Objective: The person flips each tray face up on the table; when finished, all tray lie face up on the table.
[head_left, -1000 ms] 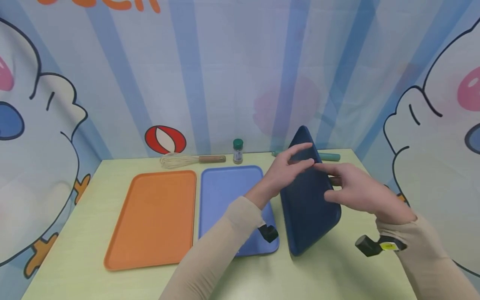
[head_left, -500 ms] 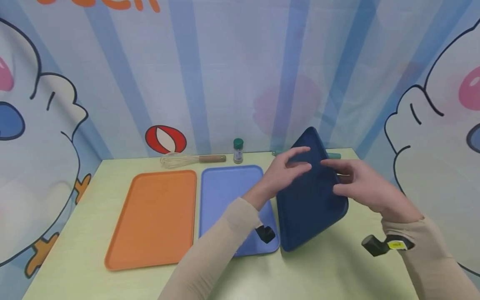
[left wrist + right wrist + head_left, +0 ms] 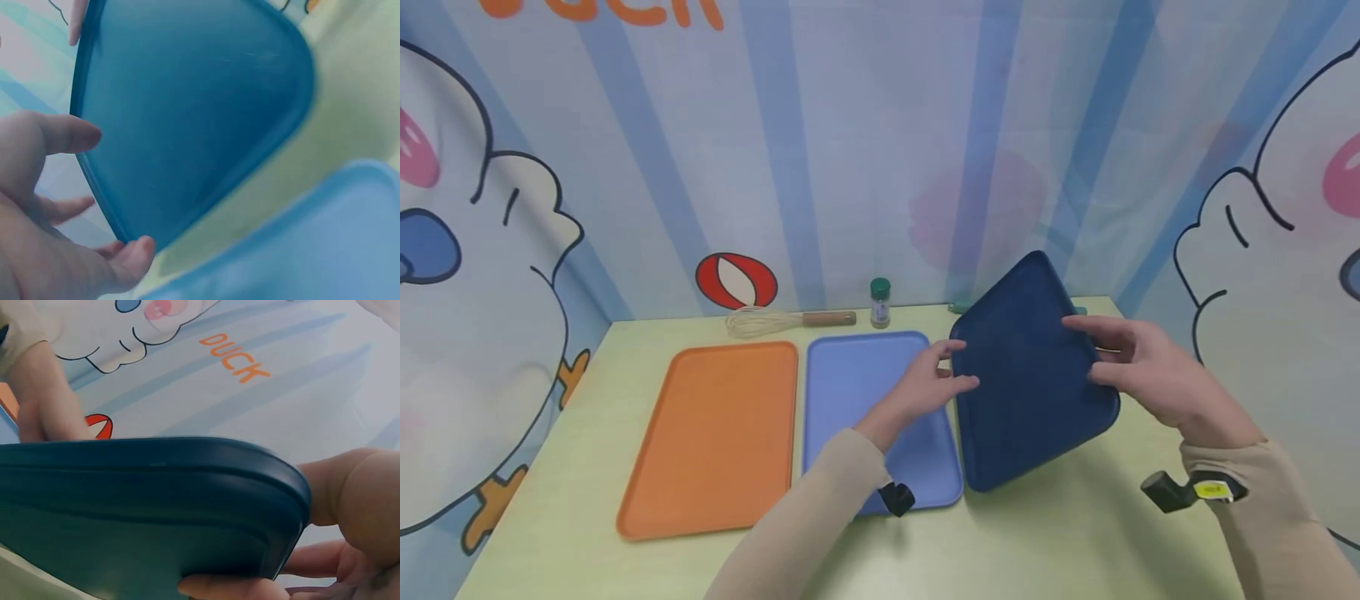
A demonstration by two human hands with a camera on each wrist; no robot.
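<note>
A dark blue tray (image 3: 1033,375) is held tilted above the right side of the table, its flat inner face turned toward me. My right hand (image 3: 1157,371) grips its right edge, thumb on the inner face and other fingers partly hidden by the rim. At the left edge, my left hand (image 3: 917,385) holds the rim. In the left wrist view, its thumb and a finger overlap the tray (image 3: 187,125) while other fingers are at the edge. Beneath the left forearm lies a light blue tray (image 3: 857,375), partly covered by it.
An orange tray (image 3: 715,442) lies left of the light blue one. Along the back edge are a whisk (image 3: 827,318), a small green-capped jar (image 3: 880,304) and a teal rod-like thing (image 3: 960,307), mostly hidden. A printed curtain (image 3: 865,150) hangs behind the table (image 3: 565,492).
The dark blue tray has turned to face me more. My left hand has moved down and left from over its face to its left edge; my right hand has shifted slightly right with it.
</note>
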